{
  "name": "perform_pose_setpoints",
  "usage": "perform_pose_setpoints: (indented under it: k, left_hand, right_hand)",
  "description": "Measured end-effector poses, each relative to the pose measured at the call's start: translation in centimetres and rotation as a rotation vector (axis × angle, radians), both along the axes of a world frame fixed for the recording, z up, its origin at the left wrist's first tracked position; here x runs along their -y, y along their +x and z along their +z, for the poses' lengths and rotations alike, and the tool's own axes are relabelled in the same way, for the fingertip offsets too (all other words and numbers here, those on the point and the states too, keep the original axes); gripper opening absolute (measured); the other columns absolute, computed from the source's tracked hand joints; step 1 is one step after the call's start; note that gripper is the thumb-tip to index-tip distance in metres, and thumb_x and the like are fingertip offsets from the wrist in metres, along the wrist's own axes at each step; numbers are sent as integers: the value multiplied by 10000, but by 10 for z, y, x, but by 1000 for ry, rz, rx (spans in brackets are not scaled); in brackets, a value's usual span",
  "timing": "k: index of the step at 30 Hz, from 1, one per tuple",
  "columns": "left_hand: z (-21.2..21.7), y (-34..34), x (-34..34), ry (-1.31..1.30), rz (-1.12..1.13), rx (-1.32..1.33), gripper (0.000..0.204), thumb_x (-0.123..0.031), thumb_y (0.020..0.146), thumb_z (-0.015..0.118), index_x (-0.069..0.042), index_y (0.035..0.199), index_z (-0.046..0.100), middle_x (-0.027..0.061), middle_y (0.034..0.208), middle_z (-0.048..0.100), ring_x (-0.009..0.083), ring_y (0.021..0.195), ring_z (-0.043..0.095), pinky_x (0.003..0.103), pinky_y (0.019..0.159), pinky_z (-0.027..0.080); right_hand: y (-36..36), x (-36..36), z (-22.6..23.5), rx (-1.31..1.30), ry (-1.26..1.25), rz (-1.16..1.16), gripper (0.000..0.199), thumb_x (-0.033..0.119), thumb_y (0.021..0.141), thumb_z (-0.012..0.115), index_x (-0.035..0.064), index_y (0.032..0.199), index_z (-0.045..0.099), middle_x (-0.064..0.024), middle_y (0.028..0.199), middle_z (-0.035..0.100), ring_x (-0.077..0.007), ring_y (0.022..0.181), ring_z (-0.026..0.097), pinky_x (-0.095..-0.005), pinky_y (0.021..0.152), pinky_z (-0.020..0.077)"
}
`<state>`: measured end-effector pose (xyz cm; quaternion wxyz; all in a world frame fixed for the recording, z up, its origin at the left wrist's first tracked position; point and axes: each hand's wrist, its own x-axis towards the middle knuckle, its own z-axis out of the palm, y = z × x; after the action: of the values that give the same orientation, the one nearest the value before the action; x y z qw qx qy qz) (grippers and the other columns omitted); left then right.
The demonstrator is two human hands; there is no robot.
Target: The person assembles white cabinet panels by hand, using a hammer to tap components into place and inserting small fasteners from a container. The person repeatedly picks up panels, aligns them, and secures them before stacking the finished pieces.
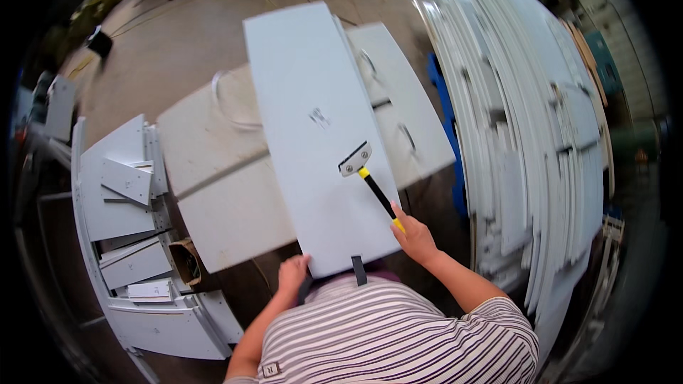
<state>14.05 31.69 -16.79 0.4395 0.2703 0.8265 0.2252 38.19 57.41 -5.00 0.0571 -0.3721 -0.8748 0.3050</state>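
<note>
A long white panel (306, 64) lies lengthwise in front of me, its near end close to my body. My right hand (417, 240) is closed round the handle of a scraper (379, 192) with a black and yellow grip. The scraper's wide metal head is over the panel's right part; whether its blade touches the surface I cannot tell. At the panel's near left corner, my left hand (292, 273) is closed on the edge. Some small marks or bits (319, 117) show on the middle of the panel. A dark strip (358, 270) crosses its near edge.
Beneath the panel are two pale boards, one at left (220, 149) and one at right (420, 99) with metal handles. Tall stacks of white panels (512, 114) stand on the right beside a blue pallet (447, 128). More cut white boards (117, 206) sit on a rack at left.
</note>
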Motion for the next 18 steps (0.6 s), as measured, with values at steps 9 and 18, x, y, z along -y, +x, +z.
perform_pose_setpoints:
  k: [9,18]
  left_hand:
    - [-4,-21,-17,60,194,374,403,-371,1002,438,-8,920,592,101,690,630,164,557,628,294,459,498]
    - [38,-14,-21,71,-14,300,293,-279,973,501,8,1003,550,74,770,605,151,661,605,294,594,536]
  right_hand:
    - [122,189,26,223,-88,-324,628,193,905,598,220,1475,335,-133,735,526,-367,599,564,-465,550,484]
    - [124,221,11,195,-35,-469,627,198,911,592,215,1478,325,-151,701,538,-378,603,575,-476,559,492]
